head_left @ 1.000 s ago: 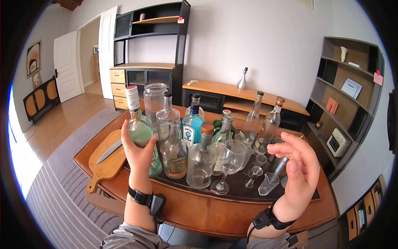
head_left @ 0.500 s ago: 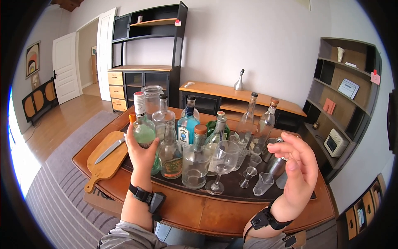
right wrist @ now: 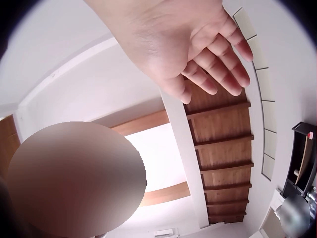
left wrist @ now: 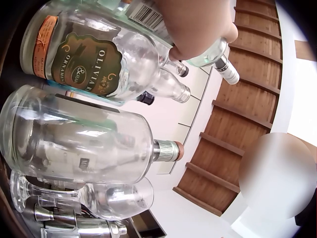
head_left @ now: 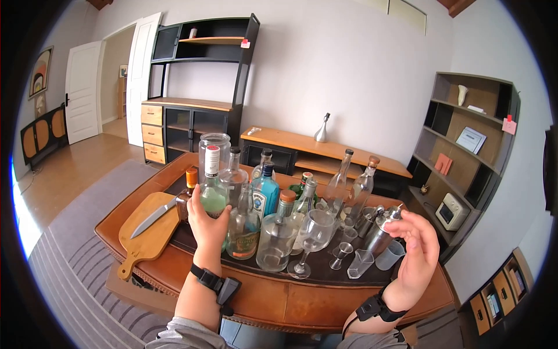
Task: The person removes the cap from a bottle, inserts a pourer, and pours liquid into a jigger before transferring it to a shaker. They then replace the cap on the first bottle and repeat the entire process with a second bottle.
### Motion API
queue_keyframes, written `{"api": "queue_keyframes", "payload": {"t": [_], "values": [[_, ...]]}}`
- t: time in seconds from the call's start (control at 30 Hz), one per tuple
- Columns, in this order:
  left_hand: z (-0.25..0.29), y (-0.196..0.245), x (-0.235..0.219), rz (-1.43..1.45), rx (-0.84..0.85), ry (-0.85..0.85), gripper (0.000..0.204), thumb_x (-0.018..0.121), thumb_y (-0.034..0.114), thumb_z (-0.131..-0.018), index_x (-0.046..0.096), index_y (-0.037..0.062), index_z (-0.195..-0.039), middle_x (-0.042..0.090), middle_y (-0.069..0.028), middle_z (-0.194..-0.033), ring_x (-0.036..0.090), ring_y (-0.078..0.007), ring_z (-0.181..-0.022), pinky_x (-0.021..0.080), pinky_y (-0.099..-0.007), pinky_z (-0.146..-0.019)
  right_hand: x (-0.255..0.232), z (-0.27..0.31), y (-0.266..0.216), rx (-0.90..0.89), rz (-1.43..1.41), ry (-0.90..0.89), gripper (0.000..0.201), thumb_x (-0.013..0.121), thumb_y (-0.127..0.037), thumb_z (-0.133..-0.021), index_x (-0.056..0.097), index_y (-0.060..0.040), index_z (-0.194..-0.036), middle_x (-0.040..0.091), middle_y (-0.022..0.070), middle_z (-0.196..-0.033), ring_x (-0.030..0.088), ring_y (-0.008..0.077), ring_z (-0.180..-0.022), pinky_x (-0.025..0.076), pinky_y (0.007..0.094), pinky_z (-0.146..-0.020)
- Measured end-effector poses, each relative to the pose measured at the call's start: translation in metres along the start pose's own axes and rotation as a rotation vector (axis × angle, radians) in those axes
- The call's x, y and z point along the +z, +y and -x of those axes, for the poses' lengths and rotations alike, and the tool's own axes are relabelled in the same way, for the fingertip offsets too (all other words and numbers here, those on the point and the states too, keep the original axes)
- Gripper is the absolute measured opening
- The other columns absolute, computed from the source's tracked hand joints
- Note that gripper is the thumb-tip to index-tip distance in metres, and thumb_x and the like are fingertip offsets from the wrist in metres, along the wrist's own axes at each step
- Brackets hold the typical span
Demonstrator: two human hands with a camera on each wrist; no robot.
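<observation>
My left hand (head_left: 209, 230) grips a green-tinted glass bottle (head_left: 213, 196) with a white, red-topped cap, thumb and fingers around its body. The left wrist view shows the hand (left wrist: 198, 25) over that bottle's barcode label, the capped neck (left wrist: 225, 68) pointing away. Just beside it stands a clear bottle with a dark label (head_left: 243, 232). To its left is a small amber bottle with an orange cap (head_left: 191, 179). My right hand (head_left: 415, 244) is raised near the steel cocktail shaker (head_left: 381, 232) and holds nothing; its fingers (right wrist: 218, 69) extend loosely.
Several more bottles crowd the dark mat, among them a blue one (head_left: 265, 191) and a wide cork-topped one (head_left: 274, 244). A stemmed glass (head_left: 317, 230), jigger (head_left: 341, 256) and measuring cups (head_left: 360, 264) stand at the right. A knife (head_left: 152, 218) lies on the wooden board (head_left: 139, 247).
The gripped bottle has shifted right and come from a left tilt to nearly upright, uncovering the amber bottle. The head view has turned slightly. My right hand stays raised.
</observation>
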State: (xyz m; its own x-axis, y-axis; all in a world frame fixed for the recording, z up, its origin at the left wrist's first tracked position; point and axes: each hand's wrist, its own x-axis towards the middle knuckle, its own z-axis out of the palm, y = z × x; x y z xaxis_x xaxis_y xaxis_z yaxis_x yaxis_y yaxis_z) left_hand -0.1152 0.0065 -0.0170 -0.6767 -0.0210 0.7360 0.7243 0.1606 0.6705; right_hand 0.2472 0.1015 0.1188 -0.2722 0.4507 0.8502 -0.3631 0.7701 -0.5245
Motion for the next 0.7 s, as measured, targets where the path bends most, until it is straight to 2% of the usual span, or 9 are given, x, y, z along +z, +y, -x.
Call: {"api": "queue_keyframes", "payload": {"t": [0.07,0.2,0.23,0.3,0.37,0.43,0.5,0.57,0.7], "values": [[-0.001,0.0,-0.002,-0.001,-0.02,-0.011,0.097,0.086,0.012,-0.066,0.035,0.0105,-0.148,0.049,-0.0224,-0.131,0.053,-0.0424,-0.117,0.045,-0.0486,-0.098,-0.005,0.008,-0.004,0.02,-0.002,0.003,0.044,0.064,-0.029,-0.094,0.06,0.0055,-0.121,0.071,0.0176,-0.101,0.068,0.0221,-0.094,0.048,0.0327,-0.085],[-0.004,-0.002,-0.002,-0.004,-0.011,-0.043,0.098,0.086,0.013,-0.067,0.033,0.0122,-0.15,0.05,-0.0245,-0.131,0.055,-0.0447,-0.114,0.047,-0.0507,-0.094,-0.031,0.055,-0.004,0.214,0.094,0.007,0.031,0.06,-0.018,-0.097,0.061,0.004,-0.119,0.071,0.0142,-0.099,0.068,0.0185,-0.093,0.05,0.0288,-0.083],[-0.004,-0.001,-0.003,0.007,-0.018,-0.049,0.099,0.086,0.013,-0.067,0.033,0.0125,-0.15,0.05,-0.0246,-0.131,0.055,-0.0447,-0.114,0.047,-0.0508,-0.094,-0.045,0.071,-0.002,0.266,0.233,0.054,0.03,0.057,-0.021,-0.098,0.062,0.0033,-0.116,0.072,0.0139,-0.094,0.068,0.019,-0.085,0.051,0.0292,-0.076],[-0.004,-0.002,-0.004,0.023,-0.036,-0.057,0.099,0.086,0.013,-0.067,0.033,0.0129,-0.151,0.049,-0.0246,-0.132,0.055,-0.0446,-0.114,0.047,-0.051,-0.095,-0.087,0.103,-0.006,0.38,0.306,0.16,0.028,0.057,-0.02,-0.098,0.063,0.0011,-0.115,0.072,0.0115,-0.091,0.068,0.0169,-0.083,0.05,0.0271,-0.074],[-0.003,-0.006,-0.004,0.029,0.008,-0.034,0.101,0.086,0.013,-0.067,0.03,0.0111,-0.152,0.049,-0.0252,-0.132,0.054,-0.0451,-0.116,0.046,-0.0512,-0.097,-0.13,0.136,-0.026,0.454,0.421,0.369,0.022,0.058,-0.015,-0.099,0.064,0.0,-0.114,0.071,0.0086,-0.09,0.067,0.0136,-0.081,0.05,0.0245,-0.074],[-0.003,-0.007,-0.001,0.014,0.049,-0.005,0.102,0.085,0.013,-0.067,0.029,0.0099,-0.153,0.048,-0.0255,-0.133,0.053,-0.0454,-0.117,0.045,-0.0512,-0.098,-0.165,0.163,-0.056,0.483,0.532,0.51,0.021,0.058,-0.016,-0.099,0.065,-0.0012,-0.112,0.07,0.0067,-0.087,0.066,0.012,-0.078,0.049,0.023,-0.07],[-0.001,-0.009,0.001,0.025,0.052,0.012,0.104,0.085,0.013,-0.068,0.027,0.009,-0.154,0.047,-0.0267,-0.135,0.051,-0.0467,-0.12,0.043,-0.0512,-0.101,-0.184,0.181,-0.083,0.435,0.58,0.561,0.021,0.059,-0.018,-0.098,0.065,-0.0015,-0.11,0.069,0.0053,-0.086,0.063,0.011,-0.076,0.045,0.023,-0.069],[0.0,-0.01,0.002,0.075,0.034,0.011,0.101,0.083,0.013,-0.07,0.027,0.0093,-0.154,0.047,-0.0266,-0.135,0.05,-0.0464,-0.122,0.042,-0.0509,-0.103,-0.183,0.184,-0.11,0.441,0.633,0.597,0.022,0.059,-0.018,-0.098,0.064,-0.0011,-0.11,0.068,0.0052,-0.086,0.063,0.0109,-0.078,0.044,0.0231,-0.07],[0.005,-0.018,-0.004,0.161,0.055,0.006,0.096,0.081,0.01,-0.073,0.028,0.0057,-0.153,0.048,-0.0248,-0.135,0.049,-0.0424,-0.125,0.041,-0.0483,-0.105,-0.187,0.164,-0.12,0.416,0.634,0.526,0.022,0.059,-0.016,-0.098,0.064,-0.0002,-0.111,0.068,0.0054,-0.087,0.063,0.0111,-0.081,0.044,0.0231,-0.072]]}}
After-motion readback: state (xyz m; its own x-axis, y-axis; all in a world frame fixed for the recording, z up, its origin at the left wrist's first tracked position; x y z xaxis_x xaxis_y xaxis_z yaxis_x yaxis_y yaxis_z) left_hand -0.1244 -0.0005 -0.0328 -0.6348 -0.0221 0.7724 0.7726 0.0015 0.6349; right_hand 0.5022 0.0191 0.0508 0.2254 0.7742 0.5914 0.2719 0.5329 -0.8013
